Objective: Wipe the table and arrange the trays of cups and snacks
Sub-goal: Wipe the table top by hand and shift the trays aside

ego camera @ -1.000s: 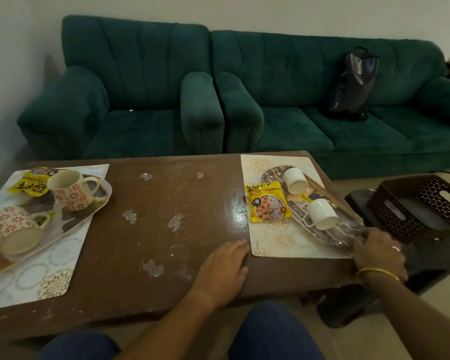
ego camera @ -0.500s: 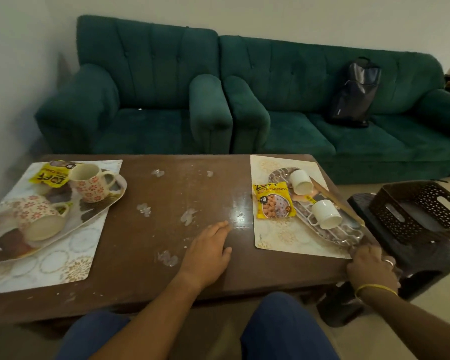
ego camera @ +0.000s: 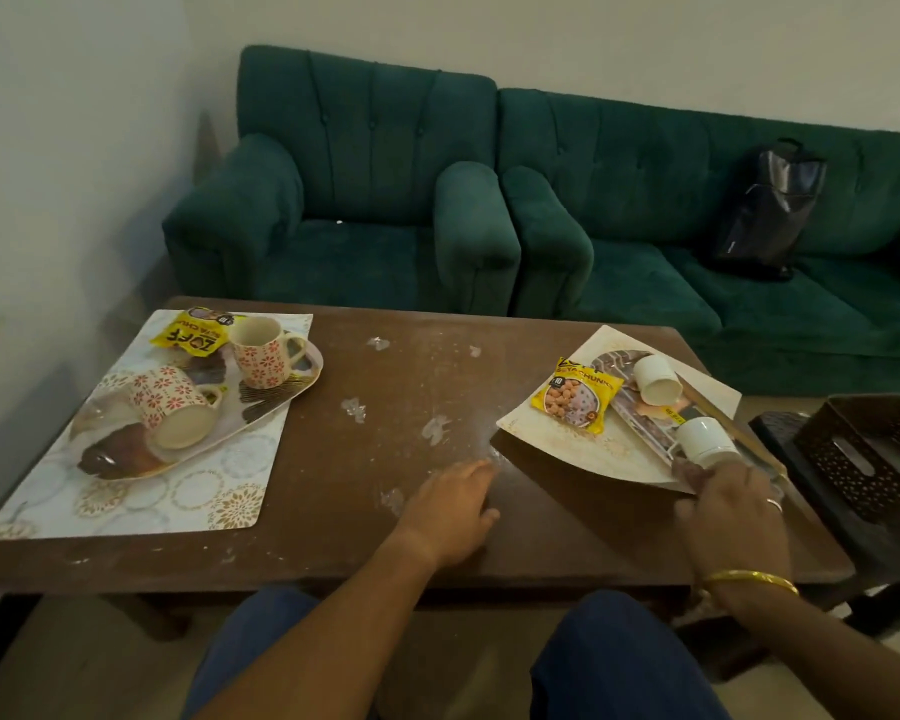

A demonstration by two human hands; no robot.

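Your left hand [ego camera: 450,504] lies palm down on the tabletop [ego camera: 411,387], fingers loosely spread and pointing away from you, the forearm reaching in from between your knees. Your right hand [ego camera: 731,504] is closed around the near edge of the placemat [ego camera: 583,462] at the tabletop's right end, knuckles up, a ring on one finger and a gold bangle at the wrist.

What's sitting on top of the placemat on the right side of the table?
On the right placemat lie a patterned tray, a yellow snack packet and two tipped white cups. The right hand covers the mat's near corner, so anything there is hidden.
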